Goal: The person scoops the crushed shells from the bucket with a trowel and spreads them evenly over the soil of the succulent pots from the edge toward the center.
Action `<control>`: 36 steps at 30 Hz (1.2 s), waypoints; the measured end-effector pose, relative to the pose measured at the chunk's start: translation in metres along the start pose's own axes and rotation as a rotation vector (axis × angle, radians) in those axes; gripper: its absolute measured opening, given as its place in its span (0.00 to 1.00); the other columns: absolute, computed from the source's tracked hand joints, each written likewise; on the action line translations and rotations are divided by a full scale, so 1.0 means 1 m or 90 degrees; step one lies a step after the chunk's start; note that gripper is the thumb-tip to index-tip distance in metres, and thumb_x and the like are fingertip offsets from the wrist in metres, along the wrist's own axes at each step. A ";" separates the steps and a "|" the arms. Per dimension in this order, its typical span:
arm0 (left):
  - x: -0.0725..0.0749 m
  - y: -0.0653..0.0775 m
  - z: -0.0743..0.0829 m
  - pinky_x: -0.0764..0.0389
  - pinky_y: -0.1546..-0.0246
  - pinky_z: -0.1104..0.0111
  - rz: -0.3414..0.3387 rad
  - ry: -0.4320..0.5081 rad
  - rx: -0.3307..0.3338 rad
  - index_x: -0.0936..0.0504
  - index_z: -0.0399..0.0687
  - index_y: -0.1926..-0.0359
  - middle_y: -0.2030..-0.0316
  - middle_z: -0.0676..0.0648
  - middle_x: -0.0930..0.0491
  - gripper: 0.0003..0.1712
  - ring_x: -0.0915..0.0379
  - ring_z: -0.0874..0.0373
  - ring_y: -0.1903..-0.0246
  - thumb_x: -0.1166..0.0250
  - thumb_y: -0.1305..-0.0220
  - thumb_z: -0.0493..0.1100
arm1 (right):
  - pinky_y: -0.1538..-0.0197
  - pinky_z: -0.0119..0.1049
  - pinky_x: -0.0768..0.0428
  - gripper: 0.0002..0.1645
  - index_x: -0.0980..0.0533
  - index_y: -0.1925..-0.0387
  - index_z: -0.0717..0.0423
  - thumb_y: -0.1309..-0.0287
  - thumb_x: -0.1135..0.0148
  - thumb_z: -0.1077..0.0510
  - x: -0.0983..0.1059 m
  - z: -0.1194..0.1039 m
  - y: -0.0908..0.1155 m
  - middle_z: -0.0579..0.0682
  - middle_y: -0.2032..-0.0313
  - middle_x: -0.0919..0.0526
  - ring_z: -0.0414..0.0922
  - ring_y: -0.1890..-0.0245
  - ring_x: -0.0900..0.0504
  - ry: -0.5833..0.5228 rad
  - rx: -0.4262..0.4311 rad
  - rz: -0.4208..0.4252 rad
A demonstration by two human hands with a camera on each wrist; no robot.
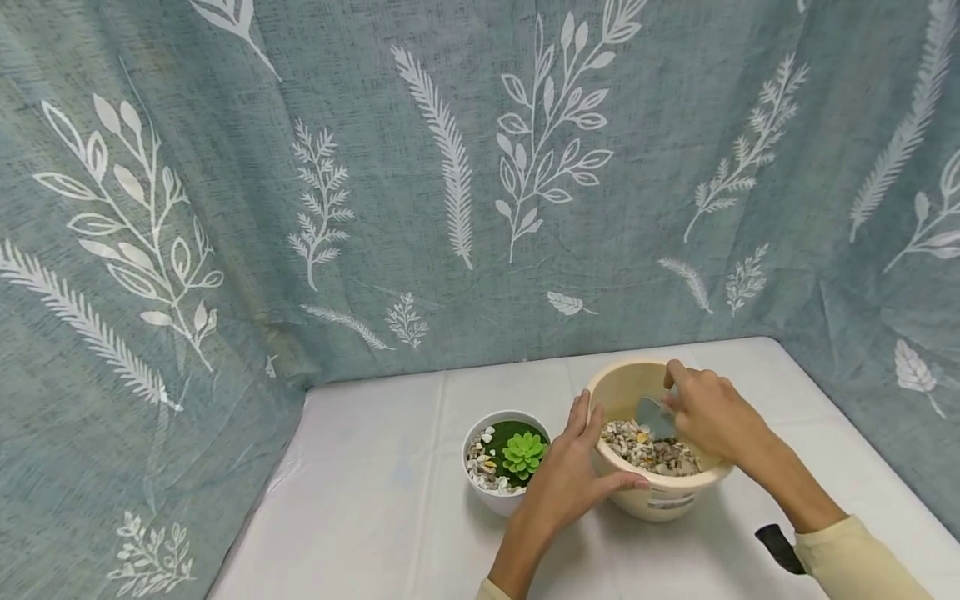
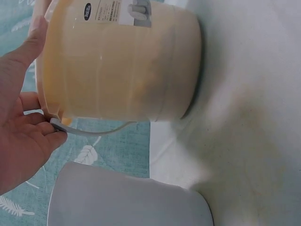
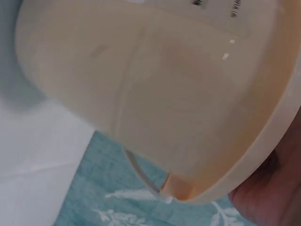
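A cream plastic bucket [image 1: 652, 500] holds mixed pebbles [image 1: 648, 450] and stands on the white-covered table. My left hand [image 1: 566, 471] holds its near-left rim, thumb along the front and fingers at the side. In the left wrist view, those fingers touch the rim beside the grey bail handle [image 2: 94, 133]. Inside the bucket, my right hand [image 1: 712, 412] grips a grey scoop [image 1: 655, 417], its blade down at the pebbles; the grip is hidden by the fingers. Left of the bucket sits a white pot [image 1: 487, 496] with a green succulent [image 1: 523, 454], green ground and pebbles.
A leaf-patterned blue-green curtain [image 1: 480, 167] hangs behind the table [image 1: 360, 492] and along both sides. Near my right sleeve lies a black object [image 1: 780, 547], partly covered by the sleeve. The white pot stands close to my left wrist.
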State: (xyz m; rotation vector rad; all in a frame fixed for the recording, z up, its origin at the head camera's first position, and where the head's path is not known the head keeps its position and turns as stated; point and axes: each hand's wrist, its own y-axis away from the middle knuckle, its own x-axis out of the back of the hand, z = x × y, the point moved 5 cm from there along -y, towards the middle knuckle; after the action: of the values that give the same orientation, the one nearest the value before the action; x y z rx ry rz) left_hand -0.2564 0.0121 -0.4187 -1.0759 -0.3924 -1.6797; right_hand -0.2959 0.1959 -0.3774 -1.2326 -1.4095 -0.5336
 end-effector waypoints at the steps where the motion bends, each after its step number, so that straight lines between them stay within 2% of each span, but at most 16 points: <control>1: 0.000 0.000 0.000 0.35 0.41 0.59 0.001 -0.001 -0.004 0.47 0.49 0.30 0.29 0.50 0.63 0.63 0.56 0.52 0.32 0.46 0.63 0.80 | 0.82 0.31 0.35 0.08 0.30 0.65 0.60 0.43 0.41 0.61 0.000 0.002 -0.001 0.45 0.84 0.29 0.38 0.86 0.33 -0.013 -0.018 -0.003; 5: 0.001 0.001 0.001 0.35 0.41 0.59 0.008 0.000 -0.015 0.46 0.47 0.31 0.29 0.48 0.61 0.63 0.55 0.51 0.33 0.46 0.63 0.80 | 0.81 0.34 0.33 0.07 0.30 0.64 0.59 0.41 0.44 0.59 0.001 0.010 -0.003 0.47 0.82 0.25 0.40 0.85 0.30 -0.069 -0.089 -0.007; 12: 0.001 0.001 -0.001 0.36 0.41 0.59 0.003 0.000 -0.010 0.46 0.48 0.31 0.29 0.49 0.62 0.63 0.54 0.51 0.33 0.46 0.63 0.80 | 0.82 0.35 0.31 0.11 0.31 0.62 0.63 0.38 0.48 0.57 -0.004 0.023 -0.001 0.47 0.84 0.24 0.42 0.85 0.26 -0.159 -0.204 -0.024; 16: 0.001 0.001 -0.002 0.35 0.41 0.59 0.008 -0.001 -0.012 0.45 0.48 0.31 0.29 0.49 0.61 0.63 0.53 0.50 0.33 0.46 0.63 0.81 | 0.80 0.36 0.29 0.11 0.31 0.62 0.65 0.38 0.49 0.58 -0.007 0.025 -0.001 0.50 0.82 0.21 0.43 0.84 0.22 -0.200 -0.236 -0.027; 22: 0.001 0.001 -0.003 0.35 0.41 0.59 0.001 0.001 -0.005 0.46 0.49 0.30 0.29 0.50 0.62 0.63 0.54 0.51 0.33 0.46 0.62 0.80 | 0.77 0.36 0.27 0.12 0.30 0.64 0.67 0.39 0.50 0.59 -0.006 0.025 -0.003 0.55 0.78 0.21 0.43 0.82 0.21 -0.240 -0.265 -0.043; 29: 0.000 0.002 -0.003 0.35 0.41 0.59 0.000 0.001 -0.009 0.47 0.49 0.30 0.29 0.52 0.64 0.62 0.53 0.51 0.33 0.46 0.61 0.80 | 0.69 0.36 0.20 0.15 0.31 0.60 0.72 0.40 0.51 0.60 -0.005 0.029 0.001 0.64 0.67 0.22 0.45 0.79 0.18 -0.358 -0.310 -0.061; 36: 0.000 0.002 -0.004 0.35 0.40 0.59 0.001 0.006 -0.008 0.47 0.48 0.30 0.29 0.53 0.64 0.63 0.54 0.52 0.33 0.46 0.62 0.80 | 0.70 0.32 0.21 0.17 0.31 0.55 0.72 0.40 0.51 0.60 0.008 0.030 0.014 0.62 0.67 0.20 0.44 0.78 0.17 -0.380 -0.352 -0.047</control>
State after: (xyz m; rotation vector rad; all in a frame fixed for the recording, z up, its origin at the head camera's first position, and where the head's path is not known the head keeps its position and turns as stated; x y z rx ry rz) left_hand -0.2568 0.0087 -0.4214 -1.0763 -0.3745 -1.6868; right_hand -0.2953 0.2300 -0.3826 -1.8963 -1.8810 -0.6660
